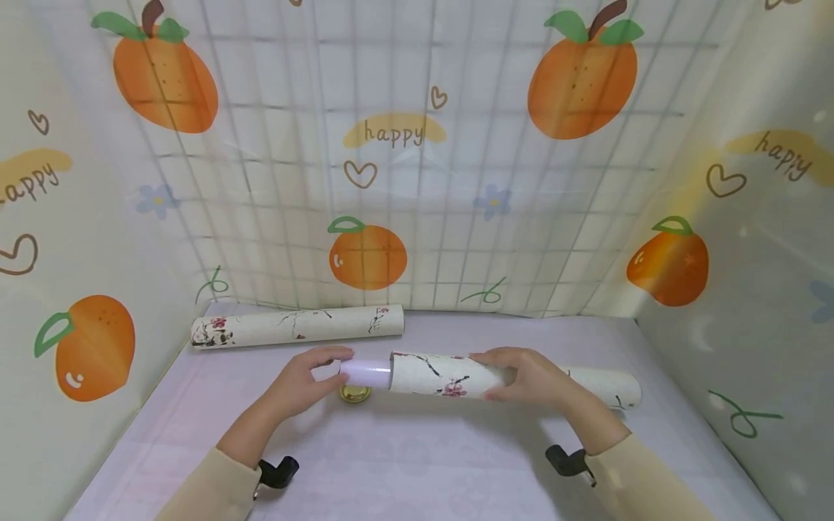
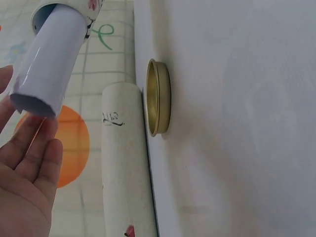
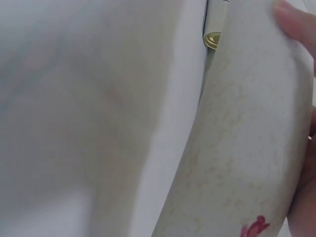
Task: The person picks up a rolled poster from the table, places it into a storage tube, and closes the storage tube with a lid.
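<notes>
My right hand grips a white cardboard tube printed with plum blossoms and dark branches, held sideways above the table. From the tube's left end sticks a glossy pale roll of paper. My left hand pinches the outer end of this roll between thumb and fingers. In the left wrist view the roll shows a hollow, slightly ragged end with the fingertips right at it. Below, a round gold metal lid lies on the table, its rim facing up.
A second blossom-printed tube lies along the back of the table, left of centre. Behind it rises a wire grid covered by a curtain printed with oranges; similar sheets stand on both sides. Black wrist straps show by the sleeves.
</notes>
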`<move>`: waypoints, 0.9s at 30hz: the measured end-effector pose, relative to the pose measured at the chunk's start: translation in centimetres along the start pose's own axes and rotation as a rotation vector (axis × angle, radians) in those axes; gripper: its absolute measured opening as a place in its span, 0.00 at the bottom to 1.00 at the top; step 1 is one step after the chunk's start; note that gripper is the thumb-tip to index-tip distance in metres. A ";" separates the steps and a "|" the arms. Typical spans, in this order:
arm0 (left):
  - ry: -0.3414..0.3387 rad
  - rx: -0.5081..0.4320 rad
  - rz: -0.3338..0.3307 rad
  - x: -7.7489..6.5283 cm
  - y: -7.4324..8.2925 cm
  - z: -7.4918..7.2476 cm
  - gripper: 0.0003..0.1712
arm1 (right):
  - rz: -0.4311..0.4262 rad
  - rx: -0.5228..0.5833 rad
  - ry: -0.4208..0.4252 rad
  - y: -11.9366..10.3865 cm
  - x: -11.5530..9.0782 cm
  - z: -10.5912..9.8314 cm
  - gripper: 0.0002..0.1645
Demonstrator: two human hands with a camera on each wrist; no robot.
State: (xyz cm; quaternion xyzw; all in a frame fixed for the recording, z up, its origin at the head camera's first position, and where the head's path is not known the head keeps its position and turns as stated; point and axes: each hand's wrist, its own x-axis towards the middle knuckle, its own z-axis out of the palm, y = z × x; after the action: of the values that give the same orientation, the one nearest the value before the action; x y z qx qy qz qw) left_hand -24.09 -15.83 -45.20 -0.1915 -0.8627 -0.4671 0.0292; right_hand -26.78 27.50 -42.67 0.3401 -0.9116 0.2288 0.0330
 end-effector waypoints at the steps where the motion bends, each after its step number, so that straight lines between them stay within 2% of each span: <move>1: 0.005 -0.002 -0.006 -0.1 -0.1 -0.1 0.23 | 0.007 0.006 -0.003 0.0 -0.1 0.0 0.41; 5: 0.023 -0.004 -0.008 -0.3 -0.3 -0.5 0.23 | 0.031 0.026 -0.015 -0.1 -0.2 -0.2 0.41; 9: 0.030 -0.021 0.020 -0.3 -0.5 -0.7 0.22 | 0.041 0.025 -0.021 0.0 -0.3 -0.3 0.41; 19: 0.005 -0.081 0.032 -0.3 -0.6 0.1 0.21 | 0.014 0.018 -0.003 0.2 -0.3 -0.1 0.40; 27: -0.010 -0.091 0.032 0.1 -1.0 1.0 0.20 | 0.005 -0.010 0.001 0.4 -0.4 0.0 0.40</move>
State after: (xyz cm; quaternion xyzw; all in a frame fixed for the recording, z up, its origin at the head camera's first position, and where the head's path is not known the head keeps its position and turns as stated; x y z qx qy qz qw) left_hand -24.38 -15.43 -46.53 -0.2090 -0.8376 -0.5041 0.0236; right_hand -26.68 27.99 -42.93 0.3375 -0.9135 0.2245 0.0344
